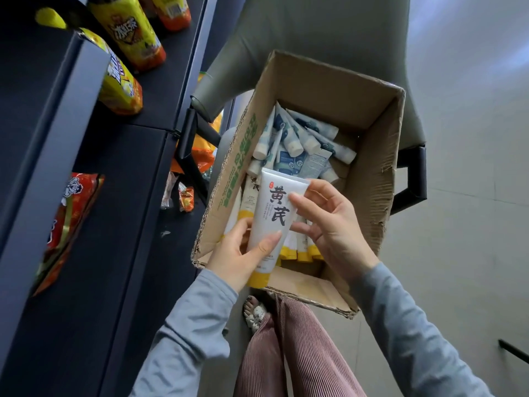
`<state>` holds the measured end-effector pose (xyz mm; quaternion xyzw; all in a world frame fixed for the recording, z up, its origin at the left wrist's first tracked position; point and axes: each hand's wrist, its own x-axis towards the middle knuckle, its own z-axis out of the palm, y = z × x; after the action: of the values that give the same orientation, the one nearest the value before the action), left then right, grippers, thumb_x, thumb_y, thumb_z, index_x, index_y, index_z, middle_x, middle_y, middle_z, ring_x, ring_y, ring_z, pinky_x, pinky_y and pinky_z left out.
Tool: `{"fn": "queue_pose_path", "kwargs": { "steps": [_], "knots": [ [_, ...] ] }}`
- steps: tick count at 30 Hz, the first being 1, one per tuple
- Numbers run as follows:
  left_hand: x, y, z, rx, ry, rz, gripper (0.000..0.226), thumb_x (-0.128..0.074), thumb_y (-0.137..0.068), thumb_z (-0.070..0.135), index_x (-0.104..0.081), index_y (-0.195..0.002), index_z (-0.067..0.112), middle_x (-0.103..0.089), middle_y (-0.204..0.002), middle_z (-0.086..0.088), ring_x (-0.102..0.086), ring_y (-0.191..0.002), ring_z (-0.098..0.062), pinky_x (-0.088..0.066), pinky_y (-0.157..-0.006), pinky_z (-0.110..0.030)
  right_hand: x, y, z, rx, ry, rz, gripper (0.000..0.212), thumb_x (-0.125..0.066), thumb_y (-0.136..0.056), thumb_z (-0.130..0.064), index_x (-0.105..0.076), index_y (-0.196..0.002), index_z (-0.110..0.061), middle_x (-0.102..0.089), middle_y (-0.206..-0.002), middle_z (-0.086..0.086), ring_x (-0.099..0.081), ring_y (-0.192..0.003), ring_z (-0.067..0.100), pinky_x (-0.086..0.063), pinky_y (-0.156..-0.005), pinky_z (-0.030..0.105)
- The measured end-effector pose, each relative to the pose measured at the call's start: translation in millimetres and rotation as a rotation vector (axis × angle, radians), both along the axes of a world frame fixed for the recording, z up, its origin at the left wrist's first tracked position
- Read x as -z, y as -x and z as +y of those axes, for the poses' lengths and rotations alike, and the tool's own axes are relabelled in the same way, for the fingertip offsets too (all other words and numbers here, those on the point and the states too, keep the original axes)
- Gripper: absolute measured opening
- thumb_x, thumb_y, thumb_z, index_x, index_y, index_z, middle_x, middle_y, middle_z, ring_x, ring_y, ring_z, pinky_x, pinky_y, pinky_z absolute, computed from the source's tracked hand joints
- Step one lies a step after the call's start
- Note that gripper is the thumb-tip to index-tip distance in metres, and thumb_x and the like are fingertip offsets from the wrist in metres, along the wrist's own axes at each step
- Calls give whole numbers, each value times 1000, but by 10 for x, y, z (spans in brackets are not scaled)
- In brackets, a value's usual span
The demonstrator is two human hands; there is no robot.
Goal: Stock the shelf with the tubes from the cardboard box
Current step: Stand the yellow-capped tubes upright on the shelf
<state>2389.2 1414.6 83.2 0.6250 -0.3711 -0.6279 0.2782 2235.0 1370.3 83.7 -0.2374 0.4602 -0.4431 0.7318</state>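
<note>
The tube point(274, 216) is white with a yellow cap and big dark letters. It is up in the air, just over the near end of the box point(372, 179). The left hand point(237, 256) holds it low down near the cap, with fingers curled round it. The right hand point(329, 222) pinches the top part with thumb and fingers. More tubes with yellow caps point(304, 255) stand in the box under it. Some blue and white tubes point(292, 141) lie in a heap at 12 o'clock from it. The box sits on a grey chair point(315, 30). The dark shelf point(137, 173) is at 9 o'clock from the box, with yellow bottles point(128, 30) and a red snack bag point(68, 219) on it. I think this is the picking-up step, because one tube is out but not yet on the shelf. Next it should go over to 9 o'clock, to a bare bit of shelf, and be set down so it does not tip
</note>
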Motion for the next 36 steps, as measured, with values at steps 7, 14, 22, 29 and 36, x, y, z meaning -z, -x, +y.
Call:
{"fn": "queue_pose_path", "kwargs": {
  "steps": [7, 14, 22, 29, 36],
  "knots": [
    [-29, -70, 16, -38, 22, 42, 23, -67, -72, 21, -57, -92, 25, -66, -91, 11, -65, -75, 4, -52, -68, -13, 179, -16, 1, -68, -37, -107, 22, -69, -77, -27, -64, -94, -16, -70, -96, 3, -68, -92, 16, -58, -67, 29],
    [-26, -201, 32, -196, 51, -8, 22, -63, -81, 4, -56, -92, 22, -66, -92, 7, -64, -71, 6, -51, -65, -11, 951, 52, 39, -176, -258, 513, 41, -62, -89, -35, -50, -127, -22, -53, -132, 1, -50, -122, 17, -47, -92, 35],
    [-16, -352, 43, -239, 27, -61, 22, -66, -77, 12, -56, -92, 24, -66, -93, 5, -65, -72, 3, -55, -63, -18, 1525, -84, 208, -506, -192, 956, 72, -68, -85, -20, -27, -142, -4, -35, -145, 17, -34, -134, 29, -28, -111, 33],
    [30, -371, 54, -239, 27, -73, 23, -67, -74, 15, -57, -93, 23, -67, -93, 5, -65, -74, 3, -55, -65, -17, 1644, -205, 84, -497, -248, 1144, 90, -71, -81, -23, -12, -147, -5, -22, -147, 20, -24, -137, 33, -26, -112, 38],
    [37, -450, 82, -278, 32, -81, 22, -65, -76, 12, -56, -92, 23, -66, -94, 5, -65, -72, 4, -54, -61, -14, 1688, -273, -91, -502, -446, 1037, 94, -75, -77, -22, -13, -145, -3, -24, -148, 19, -30, -136, 33, -30, -111, 39]
  ]
}}
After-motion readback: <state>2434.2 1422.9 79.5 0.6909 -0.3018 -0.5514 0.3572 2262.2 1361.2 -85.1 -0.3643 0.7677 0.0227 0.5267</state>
